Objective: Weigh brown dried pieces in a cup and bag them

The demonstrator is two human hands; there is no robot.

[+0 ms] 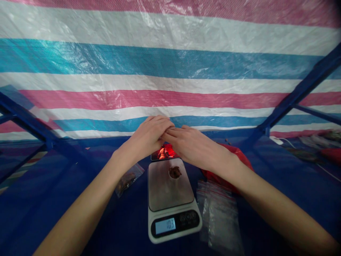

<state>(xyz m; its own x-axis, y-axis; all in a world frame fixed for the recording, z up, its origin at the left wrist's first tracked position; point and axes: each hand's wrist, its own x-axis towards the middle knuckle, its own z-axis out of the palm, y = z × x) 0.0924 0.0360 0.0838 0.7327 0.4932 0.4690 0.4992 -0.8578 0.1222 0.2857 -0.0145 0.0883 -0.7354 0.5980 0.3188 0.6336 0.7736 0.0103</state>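
My left hand and my right hand meet above the far end of a kitchen scale, fingertips touching each other. Whether they hold anything between them is hidden. On the scale's steel plate stands a small cup with brown bits in it. The display reads 10.3. Just behind the scale, under my fingers, lies a phone with a red picture on its screen.
A small clear bag of brown bits lies left of the scale. Empty zip bags lie to its right, and a red plastic bag sits under my right wrist. Blue frame bars stand before a striped tarpaulin.
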